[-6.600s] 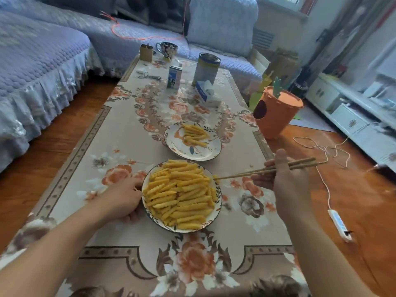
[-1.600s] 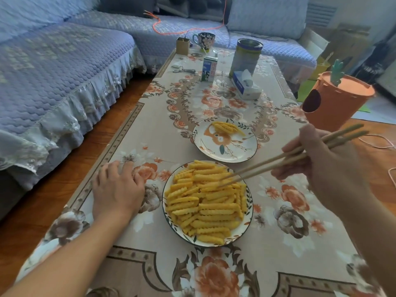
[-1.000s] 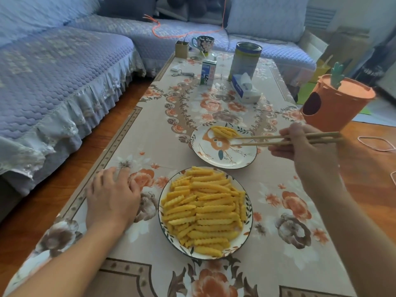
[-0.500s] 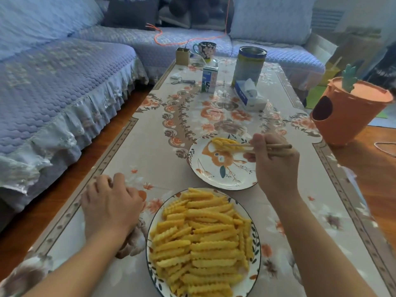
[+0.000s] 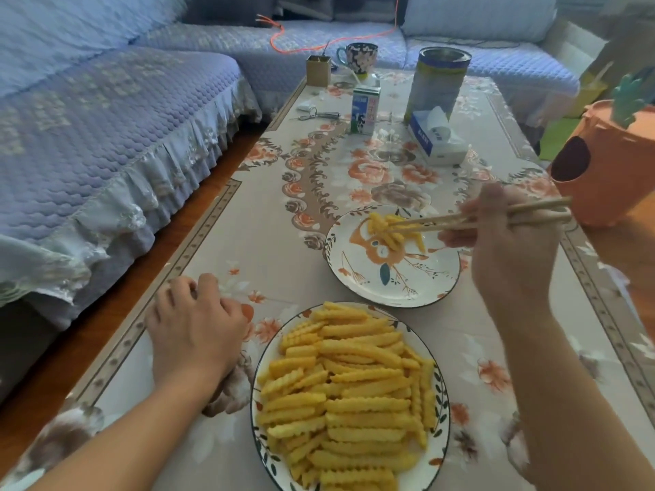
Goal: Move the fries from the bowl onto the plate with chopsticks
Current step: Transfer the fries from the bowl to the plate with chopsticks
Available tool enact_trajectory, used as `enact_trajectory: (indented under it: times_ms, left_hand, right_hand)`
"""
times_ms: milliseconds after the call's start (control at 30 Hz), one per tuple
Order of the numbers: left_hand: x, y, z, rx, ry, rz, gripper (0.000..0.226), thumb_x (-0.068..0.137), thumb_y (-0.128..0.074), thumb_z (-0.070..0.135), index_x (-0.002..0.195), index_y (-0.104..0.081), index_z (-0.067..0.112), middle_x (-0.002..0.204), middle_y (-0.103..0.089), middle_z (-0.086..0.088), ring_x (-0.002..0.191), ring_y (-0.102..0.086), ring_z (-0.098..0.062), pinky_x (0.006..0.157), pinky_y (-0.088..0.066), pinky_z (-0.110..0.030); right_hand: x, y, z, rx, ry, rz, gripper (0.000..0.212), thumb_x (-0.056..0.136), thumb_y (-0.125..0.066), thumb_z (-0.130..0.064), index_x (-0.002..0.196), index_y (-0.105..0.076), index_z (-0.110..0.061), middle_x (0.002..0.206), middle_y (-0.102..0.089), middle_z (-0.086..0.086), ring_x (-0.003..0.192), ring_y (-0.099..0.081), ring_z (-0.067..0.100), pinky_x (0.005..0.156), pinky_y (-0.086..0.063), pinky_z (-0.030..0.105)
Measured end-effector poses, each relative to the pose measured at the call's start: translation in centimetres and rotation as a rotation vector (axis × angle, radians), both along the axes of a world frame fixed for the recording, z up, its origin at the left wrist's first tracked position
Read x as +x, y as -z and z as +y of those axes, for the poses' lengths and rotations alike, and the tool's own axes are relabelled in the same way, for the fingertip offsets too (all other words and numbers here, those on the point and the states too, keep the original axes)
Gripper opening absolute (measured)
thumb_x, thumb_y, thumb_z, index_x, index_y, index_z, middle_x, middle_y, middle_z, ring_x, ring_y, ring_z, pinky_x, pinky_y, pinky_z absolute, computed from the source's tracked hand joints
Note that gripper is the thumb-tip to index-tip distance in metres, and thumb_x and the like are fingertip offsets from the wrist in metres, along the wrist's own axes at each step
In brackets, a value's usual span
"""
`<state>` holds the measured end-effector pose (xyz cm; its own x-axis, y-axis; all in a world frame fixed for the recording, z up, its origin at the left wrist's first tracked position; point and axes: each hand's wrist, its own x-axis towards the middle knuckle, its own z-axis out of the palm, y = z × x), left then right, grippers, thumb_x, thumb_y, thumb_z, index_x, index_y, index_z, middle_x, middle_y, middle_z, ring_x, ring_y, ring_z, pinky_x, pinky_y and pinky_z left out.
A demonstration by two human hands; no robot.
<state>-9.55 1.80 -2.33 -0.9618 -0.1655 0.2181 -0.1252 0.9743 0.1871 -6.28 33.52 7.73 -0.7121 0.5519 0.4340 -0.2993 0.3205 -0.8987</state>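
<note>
— Since half a second ago, what has been shifted?
— Chopsticks (image 5: 475, 218) have been drawn back a little over the plate (image 5: 418, 278); their tips are kept at the small heap of fries (image 5: 391, 230) there.

— Near edge of the bench (image 5: 248, 242) first?
— Most fries are heaped in the bowl (image 5: 349, 395). To its left, the left hand (image 5: 193, 331) is rested on the cloth, fingers loosely curled, nothing held.

— Farther in?
— The right hand (image 5: 503, 253) is wrapped around the chopsticks, tips nearly together. Whether a fry is pinched cannot be told.

— The step?
— A drop-off is judged. Next, the chopsticks would be brought back to the bowl.
</note>
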Motion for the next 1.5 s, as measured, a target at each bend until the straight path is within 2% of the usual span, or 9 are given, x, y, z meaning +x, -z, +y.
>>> enact_trajectory:
  times_ms: [167,267,467,633,733,833,1200,1333,1500]
  left_hand:
    - [0.2,-0.3,0.1,0.009,-0.001,-0.018,0.028,0.095,-0.044,0.029,0.117,-0.055,0.016,0.122,-0.051,-0.016,0.112,-0.043,-0.035,0.098,-0.038,-0.055]
    - [0.3,-0.5,0.1,0.011,-0.002,-0.026,0.029,0.095,-0.043,0.030,0.118,-0.054,0.016,0.123,-0.050,-0.016,0.112,-0.043,-0.036,0.098,-0.038,-0.054]
    - [0.4,-0.6,0.1,0.006,0.001,-0.026,0.030,0.095,-0.043,0.030,0.118,-0.055,0.015,0.121,-0.051,-0.017,0.110,-0.043,-0.036,0.097,-0.039,-0.054]
    - [0.3,-0.5,0.1,0.007,0.001,-0.031,0.029,0.095,-0.043,0.030,0.117,-0.055,0.016,0.121,-0.051,-0.016,0.110,-0.043,-0.035,0.096,-0.039,-0.054]
    - [0.4,-0.5,0.1,0.006,-0.003,-0.021,0.029,0.095,-0.045,0.030,0.117,-0.055,0.016,0.121,-0.051,-0.016,0.110,-0.043,-0.035,0.096,-0.039,-0.054]
    - [0.4,-0.4,0.1,0.012,-0.001,-0.010,0.028,0.095,-0.046,0.029,0.117,-0.055,0.016,0.121,-0.051,-0.016,0.110,-0.043,-0.034,0.096,-0.039,-0.054]
    - [0.3,-0.3,0.1,0.016,-0.004,-0.007,0.029,0.093,-0.047,0.029,0.118,-0.056,0.017,0.121,-0.051,-0.015,0.110,-0.043,-0.034,0.097,-0.039,-0.055]
    - [0.3,-0.3,0.1,0.015,-0.003,0.004,0.028,0.093,-0.048,0.028,0.117,-0.056,0.016,0.119,-0.051,-0.015,0.109,-0.044,-0.035,0.096,-0.039,-0.056]
    - [0.4,-0.4,0.1,0.013,-0.002,-0.003,0.028,0.093,-0.047,0.028,0.117,-0.056,0.015,0.119,-0.051,-0.015,0.109,-0.044,-0.035,0.096,-0.039,-0.055]
  right_hand:
    - [3.0,-6.0,0.6,-0.199,-0.375,-0.232,0.050,0.104,-0.048,-0.038,0.069,-0.065,-0.006,0.051,-0.062,0.017,0.045,-0.066,0.036,0.043,-0.056,0.036]
    - [4.6,-7.4,-0.3,-0.111,-0.525,-0.367,0.049,0.091,-0.054,-0.043,0.065,-0.069,-0.005,0.053,-0.061,0.023,0.046,-0.065,0.041,0.044,-0.056,0.038]
    - [5.7,-8.0,-0.9,0.115,-0.564,-0.422,0.038,0.081,-0.062,-0.041,0.073,-0.072,-0.006,0.060,-0.064,0.023,0.052,-0.069,0.039,0.050,-0.062,0.043]
    - [4.3,-6.9,0.9,-0.094,-0.344,-0.189,0.038,0.096,-0.060,-0.032,0.067,-0.070,-0.010,0.054,-0.064,0.011,0.045,-0.066,0.031,0.044,-0.057,0.035]
    - [2.7,-4.9,1.5,-0.030,-0.107,-0.179,0.036,0.105,-0.055,-0.031,0.078,-0.068,-0.011,0.059,-0.070,0.009,0.051,-0.071,0.028,0.051,-0.062,0.039]
    - [1.5,-2.8,1.1,0.007,-0.015,-0.189,0.036,0.105,-0.055,-0.036,0.080,-0.068,-0.013,0.063,-0.072,0.009,0.053,-0.073,0.025,0.055,-0.064,0.042]
    - [-0.5,1.3,-1.4,0.210,0.058,-0.127,0.038,0.104,-0.057,-0.037,0.079,-0.069,-0.011,0.059,-0.070,0.002,0.053,-0.071,0.008,0.057,-0.062,0.047]
    - [-0.7,1.5,-1.0,0.181,0.068,-0.042,0.032,0.103,-0.058,-0.037,0.082,-0.069,-0.014,0.062,-0.070,0.002,0.055,-0.073,0.012,0.056,-0.061,0.049]
    - [-1.4,3.1,-0.5,0.240,0.034,-0.092,0.038,0.104,-0.057,-0.038,0.083,-0.068,-0.009,0.067,-0.070,0.007,0.055,-0.072,0.013,0.056,-0.059,0.051]
